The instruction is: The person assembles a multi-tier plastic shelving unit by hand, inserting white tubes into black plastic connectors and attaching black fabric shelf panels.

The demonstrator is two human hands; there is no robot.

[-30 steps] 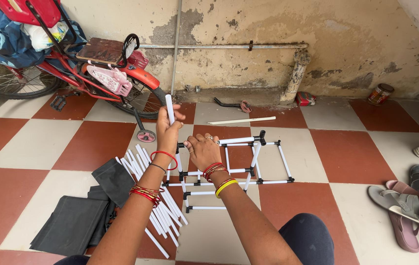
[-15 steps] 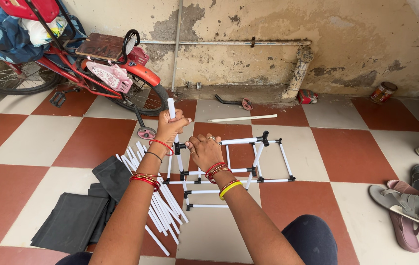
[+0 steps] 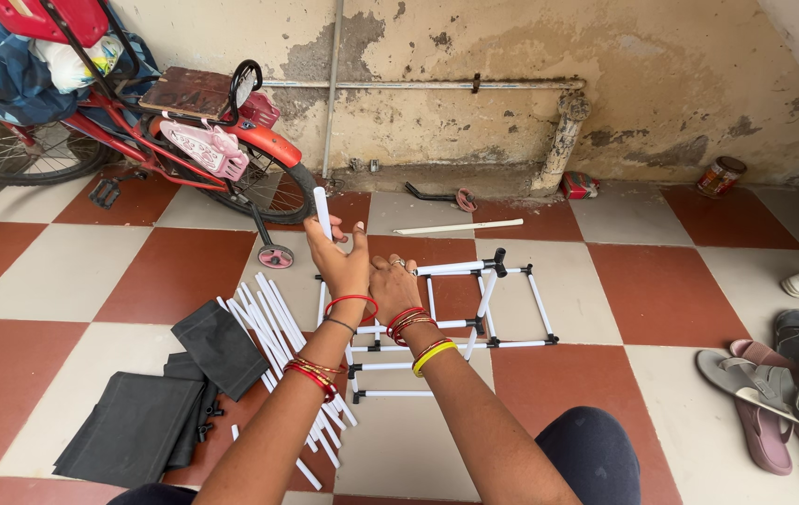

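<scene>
We take the half-built frame of white tubes and black corner connectors on the checkered floor as our landmark. Our left hand is closed around one white tube, holding it nearly upright just above the frame's near-left corner. A second ago that hand stood higher and the tube stuck up further; now it has come down, so the tube's lower end sits close to the frame, though our hand hides whether it meets a connector. Our right hand rests just right of the left one, on the frame's left side. Its fingers curl down towards the tubes, but we cannot tell whether they grip one or only press on it. The frame itself lies where it lay before.

Left of the frame lies a loose bundle of spare white tubes, and further left some folded black fabric panels. Beyond the frame a single white tube lies near the wall, and a red bicycle stands to the far left. Slippers lie well to the right.
</scene>
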